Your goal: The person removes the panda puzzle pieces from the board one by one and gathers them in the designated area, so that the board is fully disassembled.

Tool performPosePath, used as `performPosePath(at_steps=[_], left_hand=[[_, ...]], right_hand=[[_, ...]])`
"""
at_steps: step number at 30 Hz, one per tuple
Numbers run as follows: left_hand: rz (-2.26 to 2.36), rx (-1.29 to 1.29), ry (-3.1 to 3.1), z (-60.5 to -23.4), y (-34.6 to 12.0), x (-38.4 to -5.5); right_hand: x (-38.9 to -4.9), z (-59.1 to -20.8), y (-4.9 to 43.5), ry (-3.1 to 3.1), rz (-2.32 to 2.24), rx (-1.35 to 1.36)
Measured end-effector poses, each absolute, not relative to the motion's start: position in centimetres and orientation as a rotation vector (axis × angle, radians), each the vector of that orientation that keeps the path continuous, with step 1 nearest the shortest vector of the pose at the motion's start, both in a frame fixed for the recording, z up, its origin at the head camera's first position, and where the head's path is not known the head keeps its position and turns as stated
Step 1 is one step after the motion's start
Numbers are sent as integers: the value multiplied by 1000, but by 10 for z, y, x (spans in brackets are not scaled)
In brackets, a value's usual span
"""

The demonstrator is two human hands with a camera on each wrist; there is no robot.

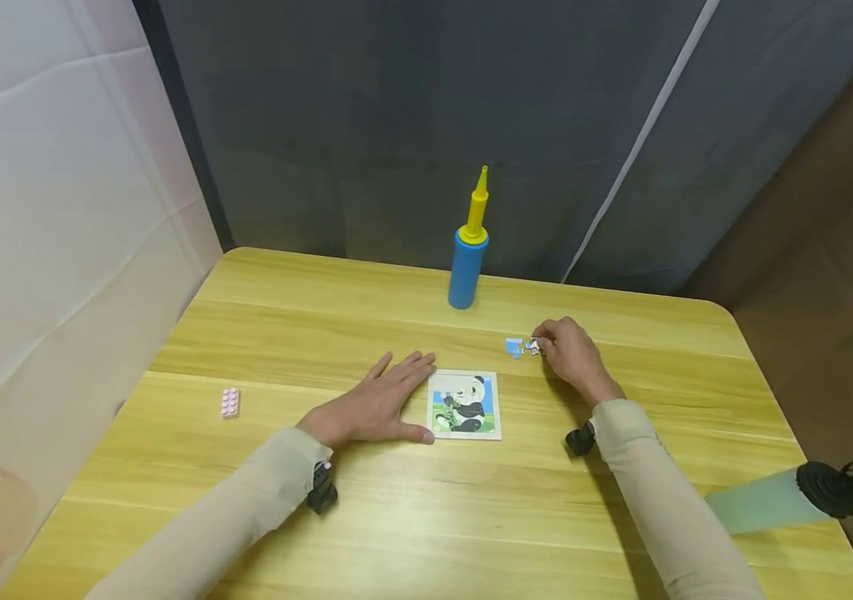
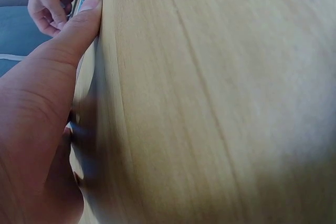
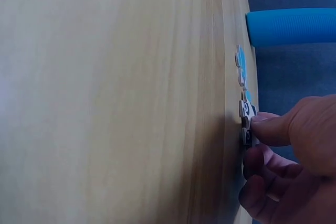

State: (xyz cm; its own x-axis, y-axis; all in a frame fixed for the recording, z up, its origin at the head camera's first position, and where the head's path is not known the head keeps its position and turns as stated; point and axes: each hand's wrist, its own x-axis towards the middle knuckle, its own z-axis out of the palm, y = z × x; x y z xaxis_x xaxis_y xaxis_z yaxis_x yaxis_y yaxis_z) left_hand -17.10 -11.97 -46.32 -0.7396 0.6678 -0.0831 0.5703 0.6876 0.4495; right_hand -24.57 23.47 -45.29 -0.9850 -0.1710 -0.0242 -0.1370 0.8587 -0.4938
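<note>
Wooden tbl (image 1: 426, 508), yellowish. Panda puzzle bd (image 1: 499, 408) flat, just below ctr of frame. L hand (image 1: 377, 404) on its left side, fingers straight + spread, thumb & fingertips at bd edge, nothing gripped. R hand (image 1: 574, 354) right of ctr, thumb + fingers pinching blk/wht pc (image 1: 534, 346). Blue pc (image 1: 514, 347) just left of that; can't tell if they touch. Blue/yellow pump (image 1: 464, 275) upright, above ctr; pink block (image 1: 230, 402) mid-left; pale green cylinder (image 1: 764, 500) w/ blk top, lower right.

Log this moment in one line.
left hand: touches puzzle; right hand: pinches black-and-white piece; blue piece: beside that; blue pump: upright
</note>
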Motion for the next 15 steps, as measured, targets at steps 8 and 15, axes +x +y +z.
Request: performPosePath(at_steps=[8, 15], left_hand=[[580, 987, 2656, -464, -118, -171], [589, 989, 2655, -464, -118, -171]], right_hand=[[-245, -453, 234, 2979, -781, -207], [-242, -439, 229, 3027, -858, -226]])
